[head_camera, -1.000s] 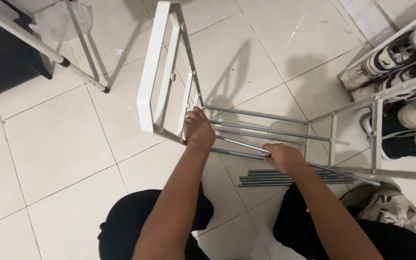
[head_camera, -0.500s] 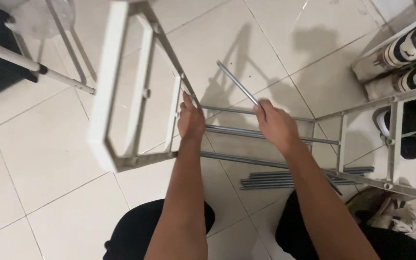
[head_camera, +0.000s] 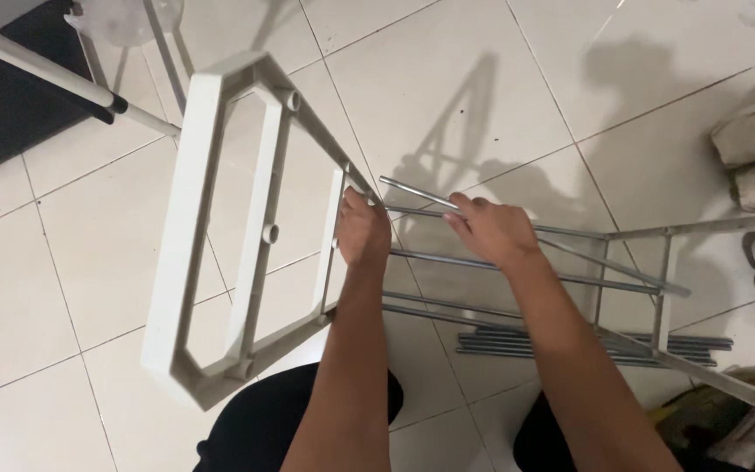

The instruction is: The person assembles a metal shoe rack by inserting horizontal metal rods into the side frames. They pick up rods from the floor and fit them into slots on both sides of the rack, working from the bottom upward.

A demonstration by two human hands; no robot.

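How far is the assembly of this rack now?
Done: several metal rods already span between the white side frame and the other frame. In hand: the left hand steadies the white frame, and the right hand holds one rod toward it. Left: spare rods lie on the floor.

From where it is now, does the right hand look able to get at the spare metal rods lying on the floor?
Probably yes. The right hand is shut on a metal rod, so it would need freeing first. The spare rods lie on the tiles under the rack's rails, with gaps between them.
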